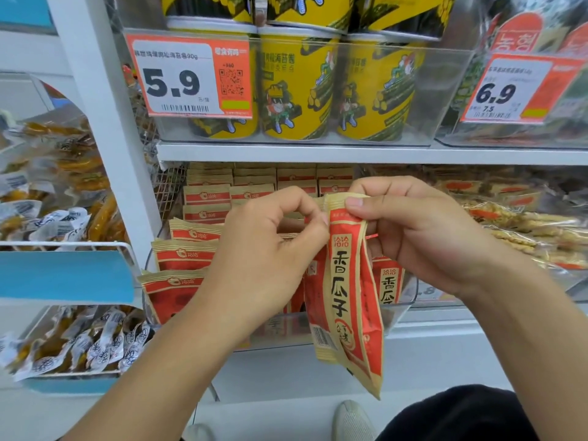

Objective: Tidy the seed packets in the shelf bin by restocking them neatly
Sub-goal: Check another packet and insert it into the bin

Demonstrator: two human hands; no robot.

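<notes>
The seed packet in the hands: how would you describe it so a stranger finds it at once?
Below the shelf of yellow tubs sits a clear bin of red-and-tan packets. In front of it, the left hand and right hand pinch the top of one seed packet. Only this one hangs outside the bin.

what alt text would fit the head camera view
Two hands, left hand and right hand, pinch the top of red seed packets before a clear shelf bin of matching packets; yellow tubs sit above.
</notes>
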